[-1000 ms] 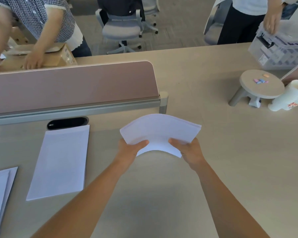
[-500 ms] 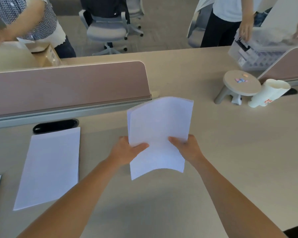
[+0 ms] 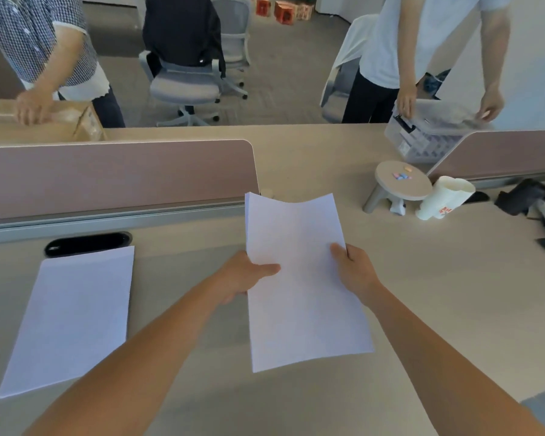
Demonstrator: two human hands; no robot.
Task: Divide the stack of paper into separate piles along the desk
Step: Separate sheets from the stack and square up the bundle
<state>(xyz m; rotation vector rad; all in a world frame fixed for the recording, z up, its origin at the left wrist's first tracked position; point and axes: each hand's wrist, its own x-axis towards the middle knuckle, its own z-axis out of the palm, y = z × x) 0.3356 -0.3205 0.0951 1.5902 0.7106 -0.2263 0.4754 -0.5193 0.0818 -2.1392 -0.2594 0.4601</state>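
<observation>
Flattened out now, your stack of paper (image 3: 302, 287) has swung to point lengthways away from you, its far edge slightly wavy. Your left grip (image 3: 243, 278) pinches its left edge, thumb on top; your right grip (image 3: 354, 272) pinches the right edge. It's held over the pale wood-grain surface (image 3: 453, 309), right of a flat white pile (image 3: 73, 316). Farther back are a matte mauve divider (image 3: 117, 174), a round stand (image 3: 403, 180) and white paper cups (image 3: 444, 198).

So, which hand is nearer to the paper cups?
Right. The right hand is left of the cups; the left hand lies farther left, across the held paper.
</observation>
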